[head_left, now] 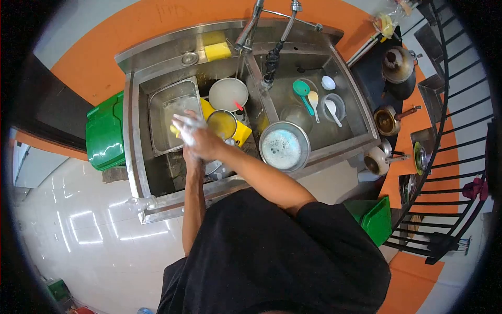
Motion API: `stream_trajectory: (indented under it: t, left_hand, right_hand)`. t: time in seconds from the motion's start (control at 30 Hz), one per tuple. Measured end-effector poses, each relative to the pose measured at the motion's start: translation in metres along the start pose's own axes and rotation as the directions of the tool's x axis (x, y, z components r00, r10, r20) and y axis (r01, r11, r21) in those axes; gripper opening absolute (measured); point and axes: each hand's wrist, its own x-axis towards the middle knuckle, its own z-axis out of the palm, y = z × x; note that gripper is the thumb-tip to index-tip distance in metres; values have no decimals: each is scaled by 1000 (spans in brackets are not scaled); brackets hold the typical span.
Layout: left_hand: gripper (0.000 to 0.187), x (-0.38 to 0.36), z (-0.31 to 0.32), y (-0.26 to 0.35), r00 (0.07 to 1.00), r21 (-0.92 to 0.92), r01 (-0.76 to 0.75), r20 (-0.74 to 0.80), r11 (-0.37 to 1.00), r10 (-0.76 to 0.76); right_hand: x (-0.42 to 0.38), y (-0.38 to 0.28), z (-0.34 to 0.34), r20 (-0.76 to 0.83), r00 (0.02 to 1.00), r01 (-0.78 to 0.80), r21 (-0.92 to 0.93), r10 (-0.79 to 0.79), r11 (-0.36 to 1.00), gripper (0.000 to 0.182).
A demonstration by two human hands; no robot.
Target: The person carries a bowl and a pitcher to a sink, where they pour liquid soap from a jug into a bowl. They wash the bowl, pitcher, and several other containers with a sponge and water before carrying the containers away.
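Observation:
Over the left sink basin, my right hand (205, 142) is closed, with white suds over its fingers. My left hand (191, 156) is pressed against it from below and is partly hidden. A bit of yellow shows at the fingers; what the hands hold is covered by foam. Under and behind them lies a rectangular metal tray (155, 123) with soapy water. Just right of the hands are a round pot with yellowish inside (222, 124), a yellow cloth or board (242, 134) and a larger bowl of cloudy water (228, 94) with a red-handled utensil (238, 105).
A metal bowl of suds (285, 146) sits at the divider. The right basin holds a green ladle (301, 89), white spoons (331, 110) and a clear bowl (342, 104). A yellow sponge (217, 51) lies behind the tap (250, 29). Pots (387, 120) stand right; a green bin (106, 133) left.

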Motion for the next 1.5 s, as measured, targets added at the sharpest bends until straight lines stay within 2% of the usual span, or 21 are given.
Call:
stream_trajectory:
  t: [0.13,0.2,0.27,0.33,0.4,0.47,0.53,0.6,0.67,0.73,0.8,0.87,0.93,1.03,1.2,1.27,1.3,1.33,1.4,1.47,1.5]
  left_hand:
    - [45,-13,1,14,927,27,309,216,951,-308]
    - [41,-13,8,20,902,-120,333,329,935,-279]
    - [37,-15,36,33,976,-338,211,123,917,-179]
    - [32,-3,31,22,990,-329,-126,21,936,141]
    - [40,5,9,16,997,-502,44,81,864,-4]
    - [44,-5,28,22,999,-767,-38,-44,641,7]
    - [46,-4,24,21,994,-784,44,-29,619,-108]
    - [47,9,10,-10,955,-219,275,-52,936,-293]
    - [46,16,11,9,938,-328,340,44,881,-345]
    - [38,10,28,46,976,-430,121,-114,895,-187]
    - [34,21,25,52,994,-638,-48,-107,769,-26]
    - [38,48,-22,11,1000,-623,28,12,782,-27]
    - [48,52,-33,10,894,-688,361,448,629,-21]
    - [56,8,18,31,941,-681,322,152,657,-303]
    - [62,35,-2,-12,941,-725,330,301,605,-153]
    - [68,26,6,33,972,-577,223,66,786,-226]
    - [58,19,12,50,977,-550,185,10,815,-215]
    - [58,16,17,53,979,-551,174,5,816,-205]
    - [44,7,25,54,1000,-466,5,30,885,10]
    - [42,12,19,48,996,-378,33,86,925,-1]
    - [43,11,19,49,980,-120,-145,119,982,159]
  right_hand:
    - [12,18,-21,197,880,-456,100,431,884,33]
    - [10,20,-21,138,906,-411,73,399,909,33]
    - [1,28,-5,-125,864,-474,120,487,872,34]
    - [-12,19,-4,-27,791,-599,165,611,783,42]
    - [-30,8,17,190,948,-277,106,254,955,44]
    - [-32,-19,3,218,976,42,-64,-28,997,45]
    - [-17,-9,-4,169,982,103,-107,-84,989,44]
    - [1,4,-13,403,765,-546,-11,503,838,44]
    - [9,10,-25,330,608,-759,-24,722,651,43]
    - [-12,24,-8,-44,925,-359,222,377,907,43]
    - [-14,0,-30,102,969,-244,295,224,924,45]
    - [-30,-14,-34,160,984,-126,295,82,947,46]
    - [-31,-17,-35,202,978,-12,278,-46,961,47]
    - [-28,-11,-30,185,974,144,-52,-132,988,23]
    - [-30,-3,-7,191,981,-31,-79,46,996,20]
    - [-37,3,3,-71,875,-430,343,479,835,21]
    - [-28,-6,-10,210,700,-684,471,682,557,26]
    - [-19,-8,-11,212,707,-678,474,674,562,26]
    - [-6,-10,-17,71,987,-150,99,144,984,30]
    - [16,-4,-28,155,985,-89,70,77,994,39]
    - [24,2,-30,191,979,-81,80,64,993,42]
